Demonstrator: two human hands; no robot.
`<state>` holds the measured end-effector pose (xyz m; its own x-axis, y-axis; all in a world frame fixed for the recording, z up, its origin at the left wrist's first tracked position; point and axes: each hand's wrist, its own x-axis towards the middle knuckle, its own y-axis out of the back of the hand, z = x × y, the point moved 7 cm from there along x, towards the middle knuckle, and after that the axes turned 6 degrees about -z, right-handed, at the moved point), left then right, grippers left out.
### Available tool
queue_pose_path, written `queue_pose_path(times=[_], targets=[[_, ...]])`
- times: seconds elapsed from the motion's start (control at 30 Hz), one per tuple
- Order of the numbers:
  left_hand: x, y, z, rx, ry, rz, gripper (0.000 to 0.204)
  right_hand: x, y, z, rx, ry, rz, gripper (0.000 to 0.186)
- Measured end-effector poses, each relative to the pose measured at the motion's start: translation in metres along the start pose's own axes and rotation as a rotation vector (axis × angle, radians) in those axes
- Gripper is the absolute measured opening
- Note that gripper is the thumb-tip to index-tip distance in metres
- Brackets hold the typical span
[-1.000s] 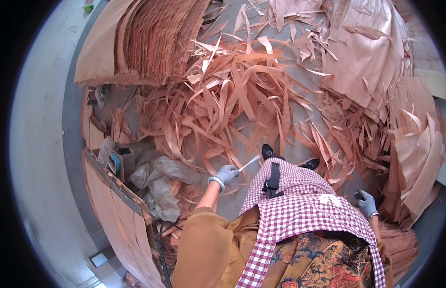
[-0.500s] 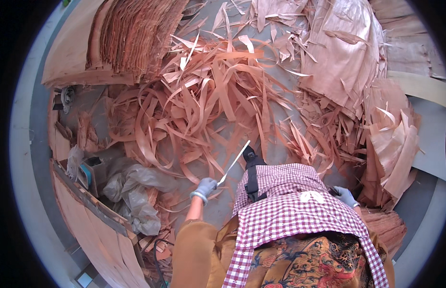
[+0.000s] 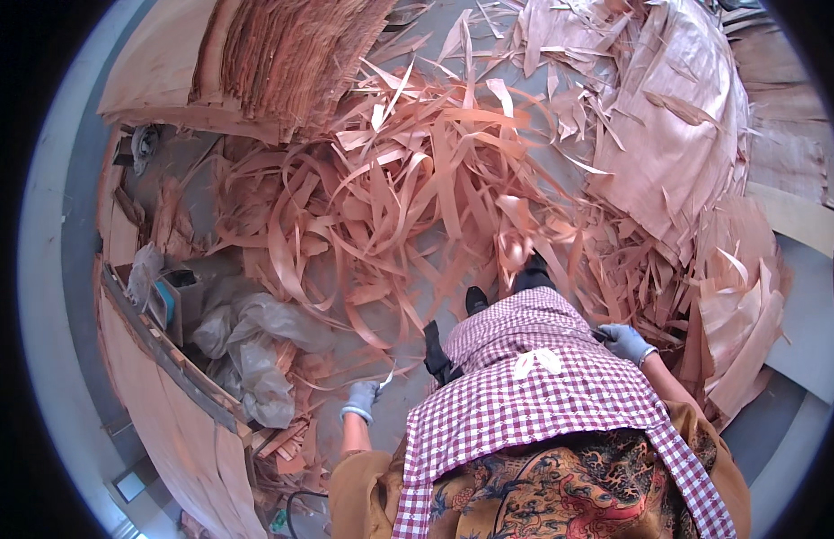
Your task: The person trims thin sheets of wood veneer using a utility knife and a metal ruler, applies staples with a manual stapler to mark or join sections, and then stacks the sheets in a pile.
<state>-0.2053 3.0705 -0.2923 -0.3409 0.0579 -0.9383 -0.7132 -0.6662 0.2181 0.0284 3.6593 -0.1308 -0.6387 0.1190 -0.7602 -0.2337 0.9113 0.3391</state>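
Note:
My left hand, in a grey glove, is closed on a thin white strip that sticks out past the fingers, low over the grey floor. On the other side of my checked apron, my right hand wears a grey glove too. Its fingers are bent round a small dark object, of which only the tip shows; its kind I cannot make out. One black shoe stands on the floor, while the other foot reaches into the curled wood veneer strips, some blurred there.
A stack of veneer sheets stands far left. Large veneer sheets lie far right, with torn pieces nearer. Crumpled clear plastic and a grey box sit left, beside a long wooden edge.
My left hand has drawn back toward me, and less of the white strip shows. My right hand has moved slightly up and left. One foot has stepped forward, stirring veneer strips.

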Motion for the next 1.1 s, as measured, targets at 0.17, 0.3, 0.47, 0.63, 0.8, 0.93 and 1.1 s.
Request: queue_pose_path(times=[0.17,0.3,0.47,0.63,0.8,0.93,1.1], targets=[[-0.025,-0.012,0.160,0.210,-0.263,0.008,0.022,0.046,0.031,0.031,0.636,-0.049,-0.031,0.038],[-0.036,-0.014,0.218,-0.021,-0.257,0.043,0.020,0.107,0.110,0.011,0.866,-0.100,-0.158,0.043],[-0.042,-0.010,0.264,0.122,-0.158,0.036,0.022,0.167,0.218,0.007,0.669,-0.001,0.043,0.045],[-0.013,0.011,0.208,0.083,-0.221,0.005,0.016,0.201,0.263,-0.062,0.487,-0.175,0.043,0.044],[0.028,0.036,0.137,0.900,-0.509,0.040,0.011,0.255,0.247,-0.168,0.198,-0.082,-0.059,0.034],[0.039,0.099,0.134,0.902,-0.622,0.074,0.010,0.296,0.204,-0.223,0.359,0.016,-0.054,0.035],[0.037,0.240,0.162,1.093,-0.534,0.220,0.017,0.319,0.132,-0.222,0.416,-0.094,-0.152,0.037]])
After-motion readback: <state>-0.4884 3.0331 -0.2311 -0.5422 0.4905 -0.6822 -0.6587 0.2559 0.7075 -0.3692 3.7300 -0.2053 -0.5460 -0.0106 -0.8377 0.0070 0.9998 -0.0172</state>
